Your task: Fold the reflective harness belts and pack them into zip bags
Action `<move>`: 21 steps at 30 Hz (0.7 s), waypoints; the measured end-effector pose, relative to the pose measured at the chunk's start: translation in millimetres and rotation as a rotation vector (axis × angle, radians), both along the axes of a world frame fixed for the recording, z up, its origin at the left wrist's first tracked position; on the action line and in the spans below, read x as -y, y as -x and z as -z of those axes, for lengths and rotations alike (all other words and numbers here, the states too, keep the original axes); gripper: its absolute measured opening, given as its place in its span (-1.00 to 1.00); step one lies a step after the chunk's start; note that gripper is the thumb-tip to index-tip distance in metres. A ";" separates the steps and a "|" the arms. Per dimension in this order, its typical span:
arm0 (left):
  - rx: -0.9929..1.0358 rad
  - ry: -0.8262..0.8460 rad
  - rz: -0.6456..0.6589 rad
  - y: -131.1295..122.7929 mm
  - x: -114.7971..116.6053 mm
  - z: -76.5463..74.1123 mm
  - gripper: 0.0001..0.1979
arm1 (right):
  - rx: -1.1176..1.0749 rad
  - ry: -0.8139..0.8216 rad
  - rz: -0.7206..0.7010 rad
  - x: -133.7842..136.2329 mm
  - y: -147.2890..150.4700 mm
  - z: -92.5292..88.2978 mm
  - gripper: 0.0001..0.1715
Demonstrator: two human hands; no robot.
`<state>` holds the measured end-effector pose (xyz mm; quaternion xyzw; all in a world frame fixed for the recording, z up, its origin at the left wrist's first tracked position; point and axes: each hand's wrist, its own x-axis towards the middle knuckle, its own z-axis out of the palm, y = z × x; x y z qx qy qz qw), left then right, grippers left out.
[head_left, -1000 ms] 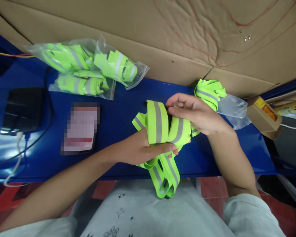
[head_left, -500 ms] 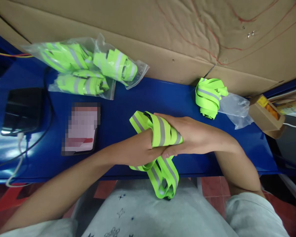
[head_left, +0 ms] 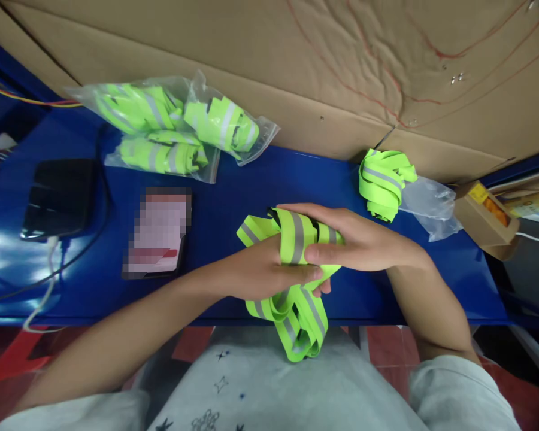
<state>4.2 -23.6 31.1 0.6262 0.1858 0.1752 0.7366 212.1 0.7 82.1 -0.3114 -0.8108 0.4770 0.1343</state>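
Note:
A neon-yellow reflective strap (head_left: 293,236) with a grey stripe is wound in loops around my left hand (head_left: 258,272). The left fingers are mostly hidden under the loops, while its thumb points right across the bundle. My right hand (head_left: 341,239) is wrapped over the right side of the bundle, its thumb lying on the front of the strap. Below both hands, loose loops of the strap hang past the edge of the blue table (head_left: 197,236). A second reflective strap bundle (head_left: 381,182) rests behind my right hand.
Several clear bags (head_left: 269,134) with reflective straps lie at the back left. A phone (head_left: 159,233) with a blurred screen and a black box (head_left: 58,197) with cables are on the left. An empty plastic bag (head_left: 433,203) and a small cardboard box (head_left: 489,218) sit at the right.
My right hand has shifted its grip: its thumb now lies over the front of the strap instead of below it. The view has turned slightly.

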 end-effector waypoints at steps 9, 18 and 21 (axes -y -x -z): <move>-0.031 -0.176 -0.051 -2.8 -9.2 8.3 -0.78 | 0.145 -0.189 0.038 2.6 0.8 10.6 -0.35; -0.013 0.283 0.007 4.7 -15.6 9.1 -0.80 | -0.047 0.073 0.216 -0.4 4.8 11.4 -0.51; -0.019 0.403 0.055 5.2 -16.1 14.3 -0.74 | -0.138 0.148 0.347 2.0 0.6 3.5 -0.62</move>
